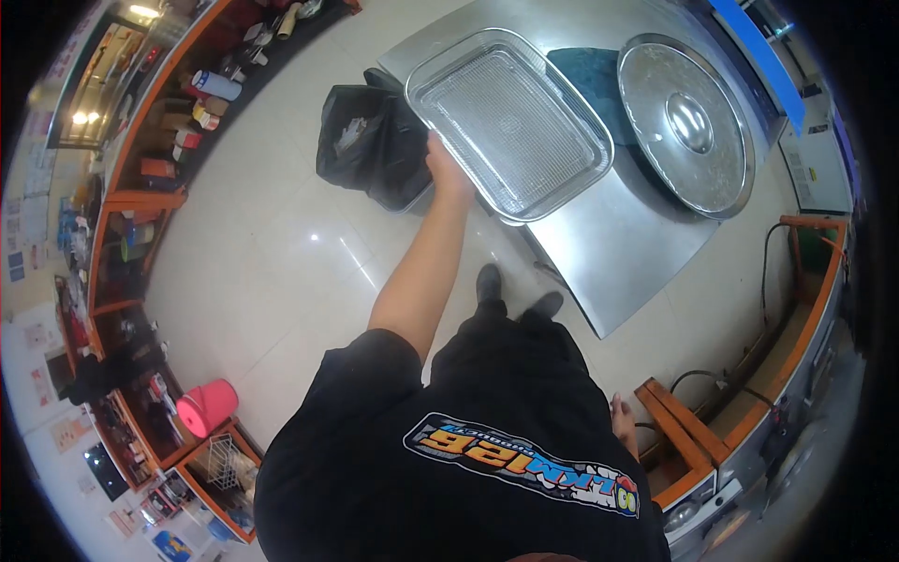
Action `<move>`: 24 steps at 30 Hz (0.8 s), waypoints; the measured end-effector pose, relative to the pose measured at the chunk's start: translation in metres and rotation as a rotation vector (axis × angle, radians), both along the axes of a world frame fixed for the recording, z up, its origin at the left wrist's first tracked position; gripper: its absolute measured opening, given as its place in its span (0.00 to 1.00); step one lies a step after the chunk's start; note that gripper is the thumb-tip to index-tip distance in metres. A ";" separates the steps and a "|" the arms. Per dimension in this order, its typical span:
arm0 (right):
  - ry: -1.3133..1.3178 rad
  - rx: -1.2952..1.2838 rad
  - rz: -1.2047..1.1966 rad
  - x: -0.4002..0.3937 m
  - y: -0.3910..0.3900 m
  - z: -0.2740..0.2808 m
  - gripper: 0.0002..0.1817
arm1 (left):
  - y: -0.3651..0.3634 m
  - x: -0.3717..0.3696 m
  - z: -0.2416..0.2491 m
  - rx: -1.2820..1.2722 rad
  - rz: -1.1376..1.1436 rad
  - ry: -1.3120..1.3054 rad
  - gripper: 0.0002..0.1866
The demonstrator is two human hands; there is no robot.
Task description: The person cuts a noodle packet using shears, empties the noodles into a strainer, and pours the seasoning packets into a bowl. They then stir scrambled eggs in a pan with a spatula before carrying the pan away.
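My left hand (pixel 449 172) is closed on the near-left rim of a shiny rectangular tray (pixel 513 217), its fingers partly hidden by the tray. A wire mesh rack or basket (pixel 510 122) lies inside the tray. The tray is over the left part of a stainless steel table (pixel 604 272). A large round metal lid (pixel 646 103) with a domed middle rests farther right, on or above a dark green thing (pixel 585 80) that is mostly hidden. Low beside my right hip hangs my right hand (pixel 623 419), its fingers loosely apart and nothing visible in them.
A bin with a black bag (pixel 375 140) stands on the tiled floor left of the table. Orange-edged shelves (pixel 145 201) with bottles and boxes line the left side, near a pink bucket (pixel 207 407). Close on the right is an orange wooden frame (pixel 688 421) with a dark hose.
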State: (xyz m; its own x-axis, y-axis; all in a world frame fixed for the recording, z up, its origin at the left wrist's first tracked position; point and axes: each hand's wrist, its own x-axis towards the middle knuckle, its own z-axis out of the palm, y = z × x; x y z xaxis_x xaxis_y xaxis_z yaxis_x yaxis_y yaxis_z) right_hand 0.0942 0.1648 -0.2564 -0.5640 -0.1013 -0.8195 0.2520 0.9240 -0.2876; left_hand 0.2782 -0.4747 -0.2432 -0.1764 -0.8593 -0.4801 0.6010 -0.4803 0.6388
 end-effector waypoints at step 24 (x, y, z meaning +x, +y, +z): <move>-0.363 -0.930 -1.057 0.159 0.297 -0.086 0.30 | 0.409 -0.102 -0.265 -0.854 -2.306 -1.495 0.43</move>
